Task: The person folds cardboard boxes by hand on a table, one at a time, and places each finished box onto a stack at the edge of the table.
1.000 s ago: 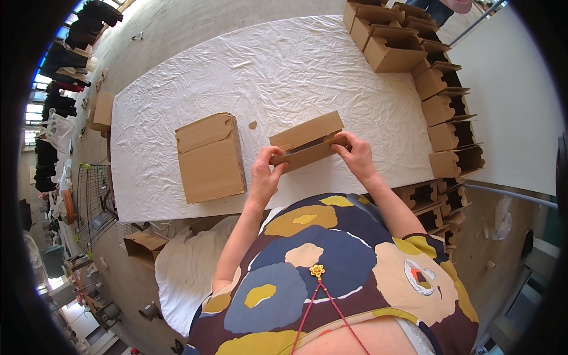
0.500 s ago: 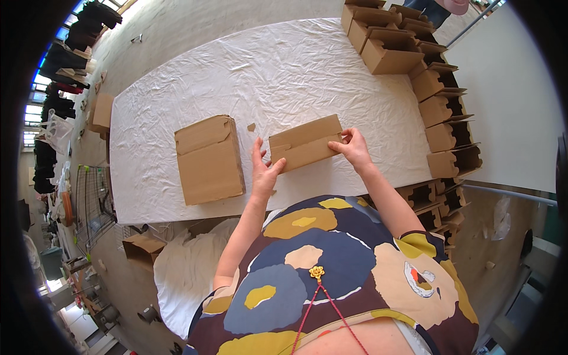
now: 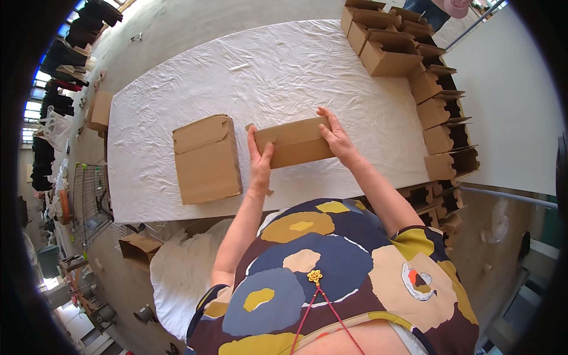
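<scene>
A brown cardboard box [image 3: 297, 142], long and narrow, is held between my two hands above the white cloth in front of me. My left hand [image 3: 260, 158] grips its left end, thumb on the near face and fingers round the end. At the other end, my right hand [image 3: 337, 137] has its thumb on the near face and its fingers over the far top edge. To the left lies a stack of flat cardboard pieces [image 3: 208, 165], with nothing touching it. A small cardboard scrap [image 3: 249, 126] shows beside my left fingertips.
A wrinkled white cloth [image 3: 284, 65] covers the table. Open cardboard boxes [image 3: 387, 56] line its right edge in rows. Left of the table stand a wire rack [image 3: 92, 204] and another carton [image 3: 100, 112]. An open box [image 3: 139, 248] sits below the near left edge. Another person [image 3: 432, 12] is at the far right.
The box has moved left and tilted, so its narrow side faces up more. My left hand now wraps its left end, and my right fingers have shifted over its far edge.
</scene>
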A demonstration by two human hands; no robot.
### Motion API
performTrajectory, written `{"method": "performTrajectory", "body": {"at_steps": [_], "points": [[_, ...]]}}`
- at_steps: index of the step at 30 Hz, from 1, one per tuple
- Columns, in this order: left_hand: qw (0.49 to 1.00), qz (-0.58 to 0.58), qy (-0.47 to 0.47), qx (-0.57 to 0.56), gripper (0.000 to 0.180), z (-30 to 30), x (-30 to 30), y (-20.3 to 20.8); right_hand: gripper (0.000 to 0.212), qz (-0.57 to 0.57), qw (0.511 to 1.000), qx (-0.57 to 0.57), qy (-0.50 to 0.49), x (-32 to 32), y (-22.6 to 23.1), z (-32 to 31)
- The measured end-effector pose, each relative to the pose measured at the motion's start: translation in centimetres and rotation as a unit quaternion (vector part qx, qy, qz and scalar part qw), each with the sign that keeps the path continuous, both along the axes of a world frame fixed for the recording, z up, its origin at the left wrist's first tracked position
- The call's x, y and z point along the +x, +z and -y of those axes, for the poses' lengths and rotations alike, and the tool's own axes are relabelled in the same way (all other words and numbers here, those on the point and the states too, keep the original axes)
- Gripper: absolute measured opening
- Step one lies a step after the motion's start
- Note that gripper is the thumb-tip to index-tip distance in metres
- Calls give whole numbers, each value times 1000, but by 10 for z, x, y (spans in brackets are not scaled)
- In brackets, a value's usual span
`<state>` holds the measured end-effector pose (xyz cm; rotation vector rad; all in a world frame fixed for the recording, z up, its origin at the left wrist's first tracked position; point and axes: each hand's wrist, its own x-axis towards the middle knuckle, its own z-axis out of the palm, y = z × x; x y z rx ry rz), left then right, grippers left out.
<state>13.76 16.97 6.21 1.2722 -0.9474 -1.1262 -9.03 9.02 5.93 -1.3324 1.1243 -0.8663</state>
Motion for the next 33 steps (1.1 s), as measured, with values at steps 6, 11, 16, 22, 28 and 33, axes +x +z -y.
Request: {"method": "performTrajectory", "body": {"at_steps": [6, 11, 16, 22, 28, 33], "points": [[996, 85, -30, 18, 60, 10, 10, -13, 48, -63, 994, -79, -53, 7, -30, -9], [990, 135, -25, 9, 60, 8, 15, -21, 51, -100, 988, -106, -55, 9, -29, -11], [935, 352, -26, 11, 62, 16, 14, -7, 54, -153, 983, -67, -79, 15, -25, -10], [885, 464, -17, 18, 76, 11, 0, 9, 59, -334, 939, -44, -76, 28, 7, -25], [904, 428, -2, 11, 80, 13, 5, 0, 62, -326, 939, -70, -82, 26, -3, -20], [859, 505, 36, -75, 72, -1, 7, 15, 68, -180, 977, -85, -80, 3, -23, -19]]}}
